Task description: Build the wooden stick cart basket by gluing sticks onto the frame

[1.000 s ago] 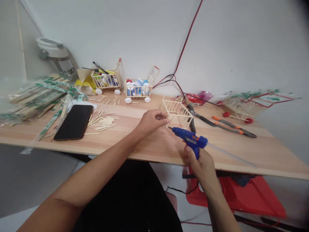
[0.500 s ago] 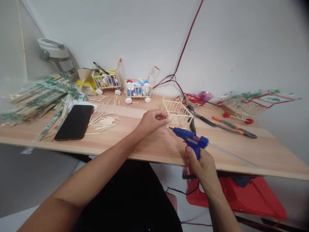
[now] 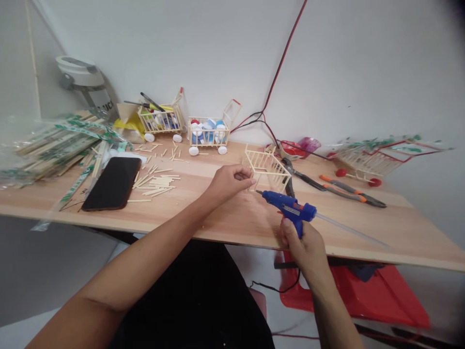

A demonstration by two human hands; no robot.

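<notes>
My right hand (image 3: 303, 245) is wrapped around the grip of a blue hot glue gun (image 3: 286, 206), with a long clear glue stick (image 3: 352, 231) poking from its back end. The nozzle points left, close to the lower left corner of a small open basket frame (image 3: 269, 170) made of thin wooden sticks. At that left corner, the thumb and fingers of my left hand (image 3: 232, 182) are pinched together on the frame. Their tips partly hide the corner. The basket rests on the wooden table (image 3: 225, 223).
Two stick carts, one holding bottle caps (image 3: 208, 132) and one holding tools (image 3: 162, 120), stand along the wall. Cut sticks (image 3: 160, 184), a phone (image 3: 113, 184) and bagged sticks (image 3: 65, 145) lie left. Pliers (image 3: 348, 191) and a wrapped cart (image 3: 378, 157) are at right.
The glue gun has shifted very slightly right, its nozzle a little farther from my left fingers. My left hand and the basket frame stay in place.
</notes>
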